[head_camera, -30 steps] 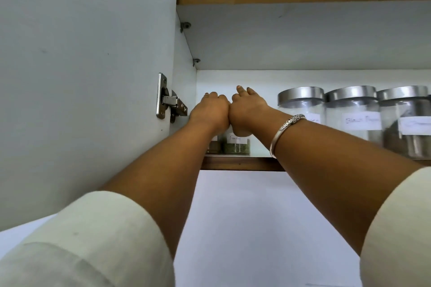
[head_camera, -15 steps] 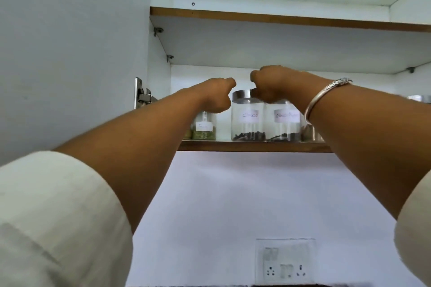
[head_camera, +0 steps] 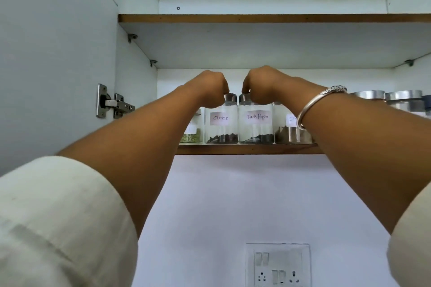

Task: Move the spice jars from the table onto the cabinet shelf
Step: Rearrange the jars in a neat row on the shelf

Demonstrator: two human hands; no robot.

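Two clear jars with steel lids stand side by side at the front of the wooden-edged cabinet shelf [head_camera: 245,149]. The jar labelled Cloves [head_camera: 221,123] is on the left, and my left hand [head_camera: 210,89] is curled over its lid. Beside it, the jar labelled Black Pepper [head_camera: 256,123] has my right hand [head_camera: 261,84] closed on its lid. Both jars rest on the shelf. A bracelet sits on my right wrist.
A small jar of green spice [head_camera: 193,134] stands left of Cloves, partly behind my left arm. Another labelled jar [head_camera: 289,128] and several steel-lidded jars [head_camera: 396,100] stand to the right. The open cabinet door with its hinge [head_camera: 112,102] is at left; an upper shelf [head_camera: 256,18] runs overhead.
The view has dropped and pulled back. My hands left the small jars at the shelf's far left and now sit on the lids of the Cloves and Black Pepper jars.
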